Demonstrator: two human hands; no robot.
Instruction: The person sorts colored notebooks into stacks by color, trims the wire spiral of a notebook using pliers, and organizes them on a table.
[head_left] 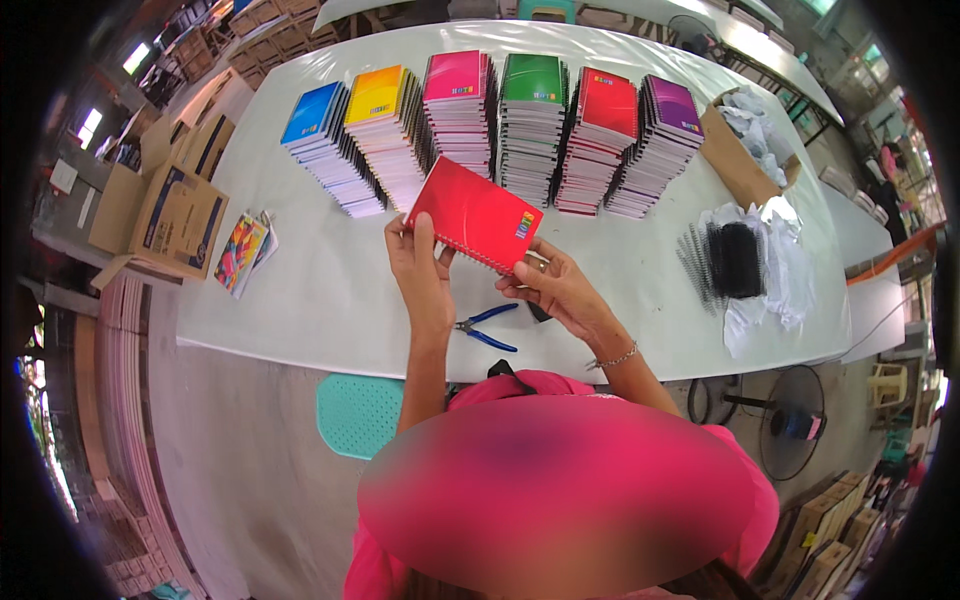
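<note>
A red spiral notebook (pixel 478 212) is held tilted above the table between both hands. My left hand (pixel 420 262) grips its left end, thumb on the cover. At the lower right corner, by the coil edge, my right hand (pixel 552 283) pinches it. Blue-handled pliers (pixel 487 325) lie on the table under the hands, beside a small dark item (pixel 539 312) partly hidden by my right hand. Behind stand notebook stacks in a row: blue (pixel 313 113), yellow (pixel 376 95), pink (pixel 455 75), green (pixel 532 78), red (pixel 607 100) and purple (pixel 674 103).
Black spiral coils (pixel 735 260) lie on white crumpled paper (pixel 790 265) at the right, near a carton of paper (pixel 735 150). Colourful booklets (pixel 243 252) rest at the left, by an open cardboard box (pixel 172 215). A turquoise stool (pixel 355 415) and a fan (pixel 792 420) stand below the table's front edge.
</note>
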